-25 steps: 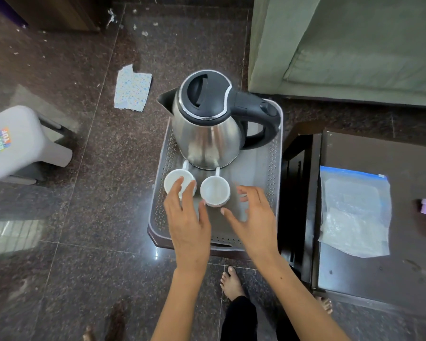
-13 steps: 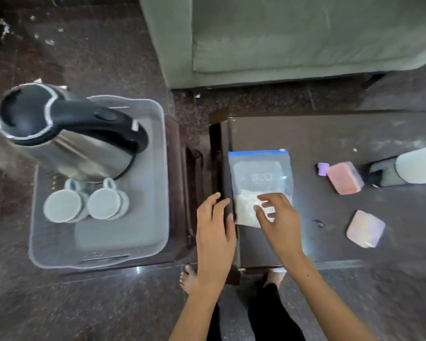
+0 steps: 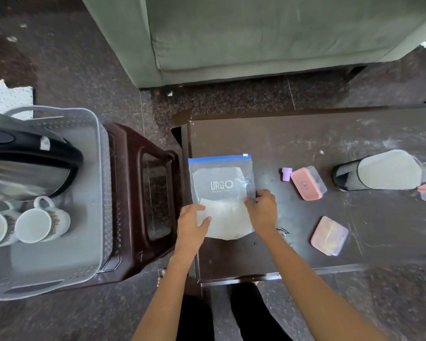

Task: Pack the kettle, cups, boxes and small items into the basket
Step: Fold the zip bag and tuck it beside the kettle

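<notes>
Both hands are taking up the bag at frame centre on the table: the left hand is lying flat on its lower left, the right hand pinching its right edge. Next, it is probably going leftward to the basket, beside the kettle and cups.

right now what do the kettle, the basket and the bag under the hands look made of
Kettle: likely brushed steel, reflective body, black plastic handle.
Basket: grey matte plastic, perforated walls.
Bag: clear glossy plastic film, blue zip strip, printed lettering.
</notes>
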`<state>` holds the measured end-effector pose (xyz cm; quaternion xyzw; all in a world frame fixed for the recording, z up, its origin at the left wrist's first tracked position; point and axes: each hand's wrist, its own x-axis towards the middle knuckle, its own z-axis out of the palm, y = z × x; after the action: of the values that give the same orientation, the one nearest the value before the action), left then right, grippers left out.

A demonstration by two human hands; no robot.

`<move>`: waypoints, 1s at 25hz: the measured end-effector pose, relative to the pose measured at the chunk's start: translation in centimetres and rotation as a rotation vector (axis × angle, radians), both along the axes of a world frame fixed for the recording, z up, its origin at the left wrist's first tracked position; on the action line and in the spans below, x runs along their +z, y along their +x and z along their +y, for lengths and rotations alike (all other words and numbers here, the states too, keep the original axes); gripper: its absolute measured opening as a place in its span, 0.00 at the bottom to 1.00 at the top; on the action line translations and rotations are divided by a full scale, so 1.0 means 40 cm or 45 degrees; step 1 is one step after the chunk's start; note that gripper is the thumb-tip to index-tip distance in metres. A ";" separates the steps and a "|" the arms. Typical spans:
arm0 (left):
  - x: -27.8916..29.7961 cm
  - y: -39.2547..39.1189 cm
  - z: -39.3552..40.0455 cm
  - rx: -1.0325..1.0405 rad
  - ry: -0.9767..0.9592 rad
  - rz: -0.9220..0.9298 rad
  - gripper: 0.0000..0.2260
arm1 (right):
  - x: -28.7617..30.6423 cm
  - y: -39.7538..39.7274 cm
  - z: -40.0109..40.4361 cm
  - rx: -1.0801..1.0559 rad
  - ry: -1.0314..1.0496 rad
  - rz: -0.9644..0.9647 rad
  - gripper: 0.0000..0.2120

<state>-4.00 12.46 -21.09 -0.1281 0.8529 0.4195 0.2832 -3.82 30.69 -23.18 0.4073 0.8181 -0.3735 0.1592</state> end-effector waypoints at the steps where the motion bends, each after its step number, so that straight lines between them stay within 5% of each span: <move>1: -0.007 -0.002 0.002 0.028 0.023 -0.005 0.09 | 0.001 -0.004 0.010 -0.079 -0.065 -0.014 0.12; 6: 0.028 -0.029 -0.013 0.403 0.424 -0.068 0.10 | 0.067 -0.003 0.065 -0.134 -0.426 0.099 0.08; 10: 0.073 -0.049 -0.030 0.490 0.680 -0.113 0.13 | 0.152 0.023 0.097 -0.016 -0.736 0.339 0.27; 12: 0.084 -0.050 -0.037 0.465 0.734 -0.112 0.15 | 0.179 0.027 0.101 0.162 -0.769 0.340 0.25; 20: 0.120 -0.014 -0.059 0.557 0.672 -0.081 0.16 | 0.220 0.041 0.068 0.217 -0.761 0.352 0.15; 25: 0.140 0.008 -0.096 0.343 0.340 0.163 0.11 | 0.208 0.052 0.064 0.404 -0.503 0.324 0.11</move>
<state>-3.67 8.63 -15.49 -0.1752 0.7811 0.5704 0.1841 -1.72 33.24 -14.85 0.1852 0.7963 -0.5443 0.1879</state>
